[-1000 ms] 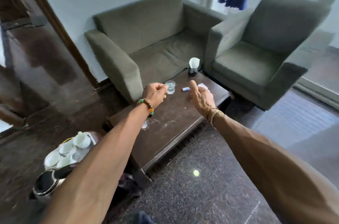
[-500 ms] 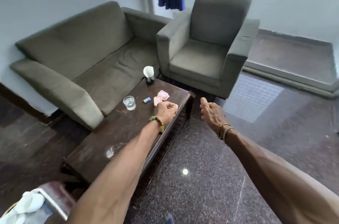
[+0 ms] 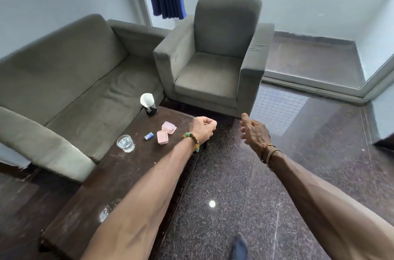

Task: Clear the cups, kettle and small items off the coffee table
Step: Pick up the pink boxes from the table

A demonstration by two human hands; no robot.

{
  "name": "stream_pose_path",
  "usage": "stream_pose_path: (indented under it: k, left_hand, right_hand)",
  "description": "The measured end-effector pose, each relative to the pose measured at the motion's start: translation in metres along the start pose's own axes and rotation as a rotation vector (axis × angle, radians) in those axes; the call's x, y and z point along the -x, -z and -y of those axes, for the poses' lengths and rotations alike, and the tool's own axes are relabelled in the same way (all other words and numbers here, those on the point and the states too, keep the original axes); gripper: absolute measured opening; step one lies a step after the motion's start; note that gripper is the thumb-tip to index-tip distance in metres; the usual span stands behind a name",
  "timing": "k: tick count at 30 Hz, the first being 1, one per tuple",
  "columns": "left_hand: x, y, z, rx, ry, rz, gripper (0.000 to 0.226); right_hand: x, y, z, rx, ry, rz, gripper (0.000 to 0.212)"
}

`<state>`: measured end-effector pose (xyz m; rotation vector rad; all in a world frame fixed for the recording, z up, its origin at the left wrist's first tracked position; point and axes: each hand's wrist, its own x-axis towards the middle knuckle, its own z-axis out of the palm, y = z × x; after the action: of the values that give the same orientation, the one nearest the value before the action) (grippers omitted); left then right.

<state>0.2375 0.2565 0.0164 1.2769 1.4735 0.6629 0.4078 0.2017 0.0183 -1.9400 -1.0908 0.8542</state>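
From the head view, the left hand (image 3: 202, 128) is curled into a loose fist above the far edge of the bench (image 3: 119, 176). Its grip looks closed, and I cannot tell if anything is inside. The right hand (image 3: 253, 132) hangs over the floor, its grip open and empty.

Just left of the left grip lie two pink boxes (image 3: 163, 136). A bit further left is a small blue item (image 3: 148, 136), then a glass (image 3: 125, 143). Beyond the grip stands a dark cup (image 3: 150, 108) with white paper in it.

The boxes look light and stiff, so pinch their sides. The glass may break and slip; hold it around the middle.
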Motion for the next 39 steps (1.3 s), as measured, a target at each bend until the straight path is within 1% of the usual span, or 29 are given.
stream_pose_path:
  k: [4, 6, 10, 14, 18, 24, 26, 29, 30, 33, 34, 36, 39]
  left_hand:
    - [-0.037, -0.021, -0.005, -0.019, 0.039, -0.042, 0.016]
    - [-0.058, -0.027, -0.013, -0.02, 0.041, -0.059, 0.017]
    - [-0.09, -0.019, -0.039, 0.017, 0.055, -0.116, 0.009]
    - [-0.123, 0.002, -0.057, 0.025, 0.038, -0.19, 0.007]
    - [-0.152, 0.019, -0.05, 0.033, 0.066, -0.204, 0.009]
    - [-0.215, 0.05, -0.02, 0.046, 0.151, -0.202, 0.007]
    - [-0.237, 0.064, -0.02, 0.093, 0.162, -0.22, 0.007]
    - [-0.262, 0.084, -0.027, 0.132, 0.167, -0.223, 0.007]
    - [-0.269, 0.092, -0.03, 0.135, 0.17, -0.229, 0.009]
    - [-0.289, 0.123, -0.04, 0.141, 0.153, -0.264, 0.017]
    - [-0.295, 0.135, -0.042, 0.144, 0.149, -0.28, 0.019]
    - [-0.306, 0.16, -0.041, 0.153, 0.17, -0.315, 0.02]
    - [-0.319, 0.19, -0.029, 0.19, 0.228, -0.395, 0.017]
  right_hand:
    - [-0.047, 0.005, -0.013, 0.034, 0.0, 0.066, 0.08]
    - [-0.074, 0.011, -0.012, 0.076, 0.006, 0.073, 0.08]
    - [-0.126, 0.018, 0.011, 0.077, 0.037, 0.075, 0.079]
    - [-0.171, 0.008, 0.039, 0.034, 0.087, 0.089, 0.079]
    - [-0.194, -0.021, 0.054, 0.037, 0.081, 0.144, 0.076]
    - [-0.233, -0.08, 0.059, 0.082, 0.011, 0.26, 0.075]
    - [-0.252, -0.095, 0.077, 0.114, 0.012, 0.343, 0.076]
    - [-0.281, -0.115, 0.109, 0.211, 0.108, 0.496, 0.085]
    - [-0.29, -0.124, 0.118, 0.201, 0.12, 0.495, 0.085]
    - [-0.314, -0.153, 0.147, 0.112, 0.062, 0.377, 0.068]
    - [-0.321, -0.164, 0.157, 0.108, 0.066, 0.372, 0.066]
    - [-0.332, -0.187, 0.177, 0.117, 0.088, 0.404, 0.068]
    - [-0.345, -0.223, 0.197, 0.103, 0.095, 0.474, 0.076]
